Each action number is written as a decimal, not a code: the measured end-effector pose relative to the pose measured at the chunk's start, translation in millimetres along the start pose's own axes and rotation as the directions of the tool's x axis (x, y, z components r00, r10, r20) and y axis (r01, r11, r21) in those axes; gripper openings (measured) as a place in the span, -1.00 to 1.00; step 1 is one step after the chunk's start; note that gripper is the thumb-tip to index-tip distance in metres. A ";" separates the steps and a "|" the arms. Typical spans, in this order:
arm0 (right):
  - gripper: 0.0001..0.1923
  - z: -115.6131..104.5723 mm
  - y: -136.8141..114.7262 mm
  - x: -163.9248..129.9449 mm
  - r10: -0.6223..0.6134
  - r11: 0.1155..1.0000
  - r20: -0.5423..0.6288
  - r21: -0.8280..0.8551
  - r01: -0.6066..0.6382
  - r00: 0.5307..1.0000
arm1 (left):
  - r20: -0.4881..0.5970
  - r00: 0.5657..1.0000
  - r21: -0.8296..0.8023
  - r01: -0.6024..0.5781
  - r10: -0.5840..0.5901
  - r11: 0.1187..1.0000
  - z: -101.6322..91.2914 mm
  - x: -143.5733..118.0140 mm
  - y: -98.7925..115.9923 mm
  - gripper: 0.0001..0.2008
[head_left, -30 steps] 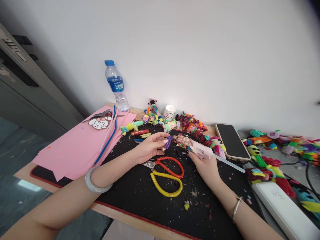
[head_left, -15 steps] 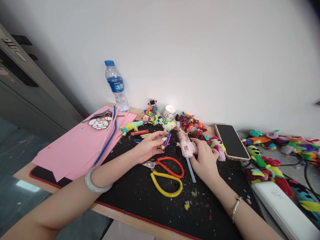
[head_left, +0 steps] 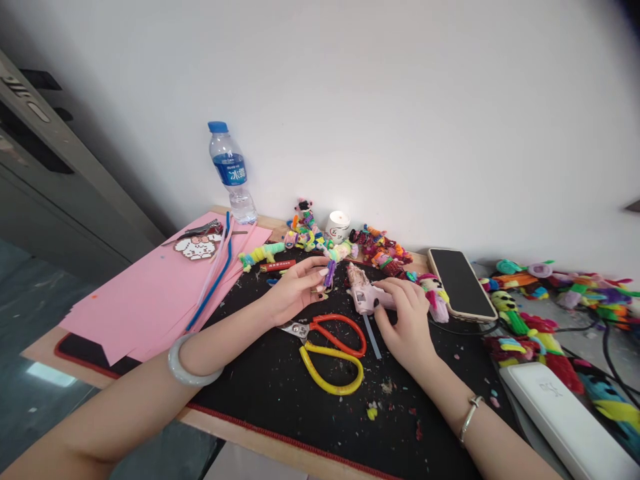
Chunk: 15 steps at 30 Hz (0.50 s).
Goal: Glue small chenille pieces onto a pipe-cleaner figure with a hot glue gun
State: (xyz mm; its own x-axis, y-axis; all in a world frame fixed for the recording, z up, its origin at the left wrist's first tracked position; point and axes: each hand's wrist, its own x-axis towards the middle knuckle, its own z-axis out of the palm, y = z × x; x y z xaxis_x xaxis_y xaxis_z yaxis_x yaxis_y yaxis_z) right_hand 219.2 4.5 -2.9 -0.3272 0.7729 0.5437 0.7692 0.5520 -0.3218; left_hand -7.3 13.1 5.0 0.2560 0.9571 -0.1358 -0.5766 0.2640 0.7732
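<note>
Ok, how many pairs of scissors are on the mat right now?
2. The red-handled scissors and the yellow-handled scissors lie overlapping on the black mat, between both hands; others may be hidden in clutter.

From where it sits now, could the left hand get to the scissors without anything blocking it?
Probably yes. The left hand holds a small purple piece just beyond the scissors, which lie uncovered on the black mat; only that held piece occupies its fingers.

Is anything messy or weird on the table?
Yes. Tiny colourful scraps are scattered over the black mat, thickest near the scissors. The glue gun under the right hand is also speckled with them.
</note>
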 end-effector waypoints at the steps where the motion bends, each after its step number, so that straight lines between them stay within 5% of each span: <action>1: -0.72 -0.9 -1.9 -0.1 -0.042 0.998 -0.009 0.036 0.043 0.999 | -0.002 1.000 0.005 0.014 -0.014 1.000 1.0 -0.4 0.1 -0.74; 6: -0.63 -3.2 -13.5 -3.2 -0.144 0.971 -0.046 0.188 0.150 0.989 | 0.045 0.989 0.055 0.136 -0.138 0.989 9.1 -5.5 -1.0 -0.73; 15: -0.50 -1.9 -19.3 -1.7 -0.135 0.953 -0.045 0.266 0.143 0.990 | 0.240 0.938 0.123 0.227 -0.251 0.966 19.5 -12.5 -9.8 -0.76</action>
State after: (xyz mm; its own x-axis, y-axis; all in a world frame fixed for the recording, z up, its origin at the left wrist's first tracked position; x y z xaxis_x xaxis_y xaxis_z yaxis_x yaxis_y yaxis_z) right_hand 206.0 -8.1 3.9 -0.4035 0.6762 0.6164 0.5406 0.7197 -0.4356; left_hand 10.3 -3.7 11.1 0.5710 0.8025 -0.1733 -0.4030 0.4579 0.7924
